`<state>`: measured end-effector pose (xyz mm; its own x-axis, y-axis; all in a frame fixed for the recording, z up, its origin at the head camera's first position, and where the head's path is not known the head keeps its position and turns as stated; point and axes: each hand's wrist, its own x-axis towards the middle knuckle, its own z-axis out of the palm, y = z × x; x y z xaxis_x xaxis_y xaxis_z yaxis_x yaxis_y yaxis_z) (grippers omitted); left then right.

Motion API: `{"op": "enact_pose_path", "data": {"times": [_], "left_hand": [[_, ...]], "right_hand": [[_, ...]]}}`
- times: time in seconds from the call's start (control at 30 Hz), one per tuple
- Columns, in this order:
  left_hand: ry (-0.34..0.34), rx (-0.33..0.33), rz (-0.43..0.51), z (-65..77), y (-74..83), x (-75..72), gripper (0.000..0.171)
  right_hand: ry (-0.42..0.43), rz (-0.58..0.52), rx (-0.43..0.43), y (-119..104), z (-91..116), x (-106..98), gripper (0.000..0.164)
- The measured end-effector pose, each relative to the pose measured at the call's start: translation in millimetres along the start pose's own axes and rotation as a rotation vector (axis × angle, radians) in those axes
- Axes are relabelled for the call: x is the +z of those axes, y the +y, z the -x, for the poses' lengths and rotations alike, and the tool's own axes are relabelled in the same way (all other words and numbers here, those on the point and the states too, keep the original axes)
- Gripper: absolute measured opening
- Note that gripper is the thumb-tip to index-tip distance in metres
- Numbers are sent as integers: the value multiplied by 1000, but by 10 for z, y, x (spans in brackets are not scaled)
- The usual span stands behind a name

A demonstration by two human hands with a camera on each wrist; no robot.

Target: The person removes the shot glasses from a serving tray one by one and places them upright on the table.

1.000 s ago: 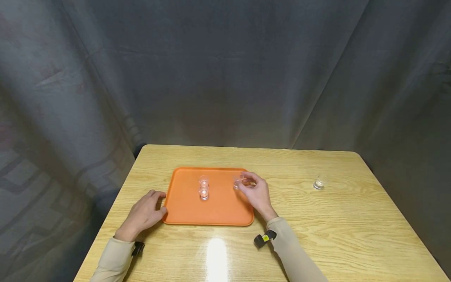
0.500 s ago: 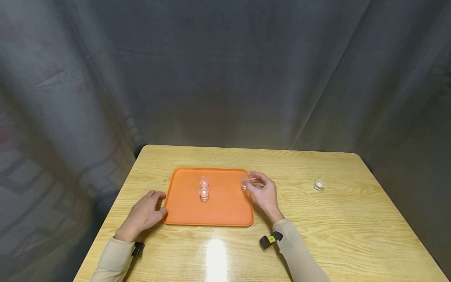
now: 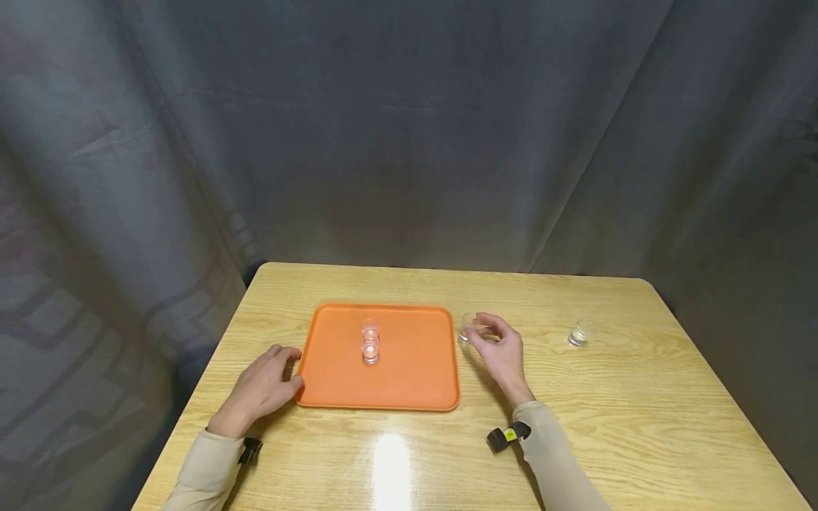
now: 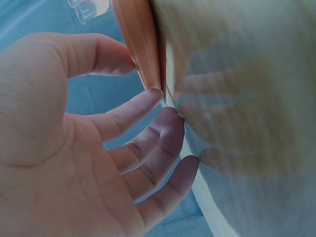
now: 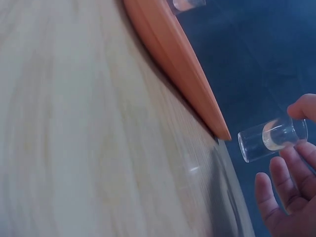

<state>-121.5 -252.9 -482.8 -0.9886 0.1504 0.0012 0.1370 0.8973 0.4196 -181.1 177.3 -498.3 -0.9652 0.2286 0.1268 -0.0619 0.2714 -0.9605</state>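
Observation:
My right hand [image 3: 503, 355] pinches a small clear shot glass [image 3: 466, 330] just past the right edge of an orange tray [image 3: 412, 383]. Seen from the right wrist, thumb and fingertips hold the glass [image 5: 256, 143] near one end, and it appears off the table. On the tray stand two more clear shot glasses, a rear one [image 3: 370, 329] and a front one [image 3: 371, 353], close together. My left hand [image 3: 260, 389] is at the tray's left edge. In the left wrist view its thumb and index fingertip touch the tray's rim [image 4: 140, 42], the fingers loosely extended.
Another clear shot glass [image 3: 579, 332] stands on the wooden table [image 3: 626, 411], toward the right. Dark curtains [image 3: 409, 142] hang behind the table and at its sides. Each wrist wears a small black device.
My right hand has carried the shot glass rightward, from above the tray's right part to beyond its right edge. The left hand, the tray and the other glasses have stayed put.

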Motion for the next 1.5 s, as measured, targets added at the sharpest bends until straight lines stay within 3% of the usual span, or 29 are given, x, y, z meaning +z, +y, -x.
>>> {"op": "enact_pose_path", "data": {"times": [0.53,1.0,1.5], "left_hand": [[-1,-4,-5,-14,-1,42,45],[3,-4,-8,-16,-4,24,45],[5,-5,-5,-15,-30,30,45]], "right_hand": [[89,68,-23,198,-113,-342,37],[189,140,27,314,-153,-742,43],[309,123,124,320,-181,-1056,47]]}}
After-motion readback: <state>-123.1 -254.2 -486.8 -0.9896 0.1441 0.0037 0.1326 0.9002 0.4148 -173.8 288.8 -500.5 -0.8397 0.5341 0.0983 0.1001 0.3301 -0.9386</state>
